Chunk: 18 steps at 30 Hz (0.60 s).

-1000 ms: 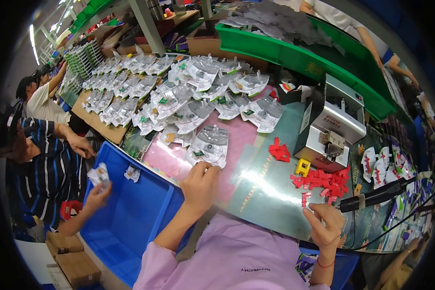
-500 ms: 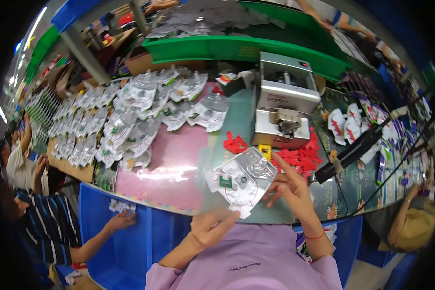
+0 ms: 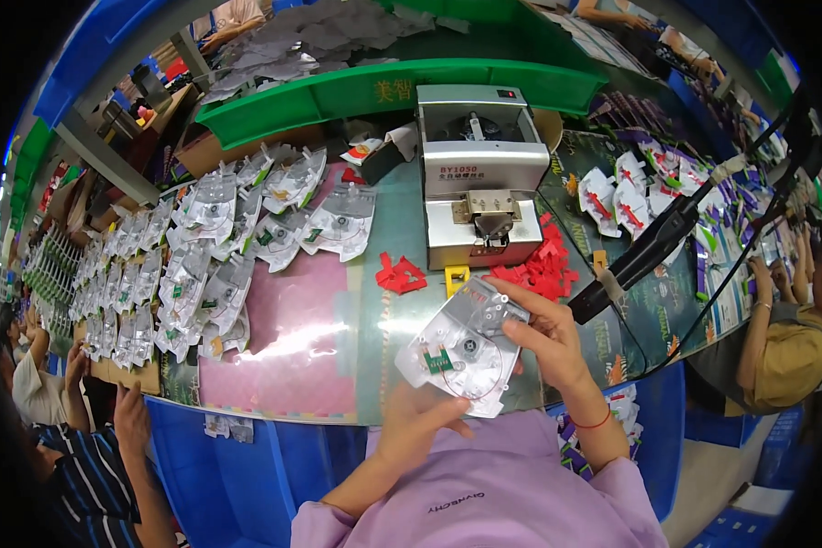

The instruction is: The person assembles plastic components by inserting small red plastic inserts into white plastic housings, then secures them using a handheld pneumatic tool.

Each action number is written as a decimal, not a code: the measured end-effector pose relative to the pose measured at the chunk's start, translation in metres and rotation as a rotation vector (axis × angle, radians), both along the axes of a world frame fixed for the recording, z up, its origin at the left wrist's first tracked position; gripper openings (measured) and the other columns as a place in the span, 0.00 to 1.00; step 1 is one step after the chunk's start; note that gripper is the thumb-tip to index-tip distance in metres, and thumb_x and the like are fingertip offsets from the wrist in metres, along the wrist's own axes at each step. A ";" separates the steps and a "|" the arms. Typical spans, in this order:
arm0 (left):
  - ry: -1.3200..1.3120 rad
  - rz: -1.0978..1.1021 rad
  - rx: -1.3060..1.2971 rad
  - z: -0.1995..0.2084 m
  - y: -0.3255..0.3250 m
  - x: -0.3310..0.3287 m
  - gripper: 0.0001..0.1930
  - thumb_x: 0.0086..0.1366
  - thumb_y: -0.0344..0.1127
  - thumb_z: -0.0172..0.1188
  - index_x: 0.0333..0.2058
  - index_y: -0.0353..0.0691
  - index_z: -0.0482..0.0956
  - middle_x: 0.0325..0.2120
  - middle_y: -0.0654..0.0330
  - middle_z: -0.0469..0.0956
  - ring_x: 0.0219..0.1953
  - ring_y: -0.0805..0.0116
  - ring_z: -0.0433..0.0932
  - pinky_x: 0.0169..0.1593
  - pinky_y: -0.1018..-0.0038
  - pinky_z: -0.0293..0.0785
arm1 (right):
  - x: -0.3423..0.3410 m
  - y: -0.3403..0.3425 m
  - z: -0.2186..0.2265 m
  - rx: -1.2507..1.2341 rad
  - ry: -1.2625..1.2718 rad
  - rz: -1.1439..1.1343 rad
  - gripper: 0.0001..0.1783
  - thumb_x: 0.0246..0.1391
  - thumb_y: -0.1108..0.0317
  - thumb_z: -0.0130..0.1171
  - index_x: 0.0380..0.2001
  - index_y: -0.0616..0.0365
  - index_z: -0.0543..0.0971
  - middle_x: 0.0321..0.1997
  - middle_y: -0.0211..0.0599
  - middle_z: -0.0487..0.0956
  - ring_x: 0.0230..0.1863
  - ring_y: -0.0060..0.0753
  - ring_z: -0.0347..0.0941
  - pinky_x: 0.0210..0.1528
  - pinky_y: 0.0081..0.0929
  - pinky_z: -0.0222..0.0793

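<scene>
Both my hands hold a clear plastic blister pack [image 3: 464, 345] with a small green part inside, just above the table's near edge. My left hand [image 3: 417, 422] grips its lower edge. My right hand [image 3: 545, 336] pinches its upper right corner. Just beyond the pack stands a grey desktop machine [image 3: 479, 190], with a small yellow piece [image 3: 456, 275] at its foot. Loose red pieces lie in a small heap [image 3: 401, 274] to the left and a larger heap [image 3: 539, 266] to the right of the machine.
Many filled blister packs [image 3: 212, 254] cover the table's left half, beside a pink mat [image 3: 283, 347]. A black tool on a cable [image 3: 648, 254] lies at right. A green bin [image 3: 374, 87] is behind, a blue bin [image 3: 219, 475] below left. Other people work at left and right.
My left hand took a blister pack from the pile and brought it in front of the machine; my right hand came up and took hold of it. The view swung right.
</scene>
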State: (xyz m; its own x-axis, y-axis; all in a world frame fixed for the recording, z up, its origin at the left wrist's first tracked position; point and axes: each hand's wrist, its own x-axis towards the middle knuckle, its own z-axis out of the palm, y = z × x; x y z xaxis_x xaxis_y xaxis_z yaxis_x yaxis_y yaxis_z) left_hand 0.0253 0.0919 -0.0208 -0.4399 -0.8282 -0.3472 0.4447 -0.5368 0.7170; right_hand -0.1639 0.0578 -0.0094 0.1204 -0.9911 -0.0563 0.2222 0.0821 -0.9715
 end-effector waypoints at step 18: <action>0.036 0.176 -0.249 -0.011 0.006 -0.031 0.16 0.55 0.23 0.53 0.44 0.32 0.64 0.36 0.57 0.71 0.37 0.70 0.73 0.38 0.76 0.73 | 0.030 0.017 0.057 -1.074 1.224 -0.042 0.14 0.30 0.70 0.55 0.27 0.60 0.75 0.43 0.44 0.71 0.44 0.39 0.69 0.38 0.29 0.66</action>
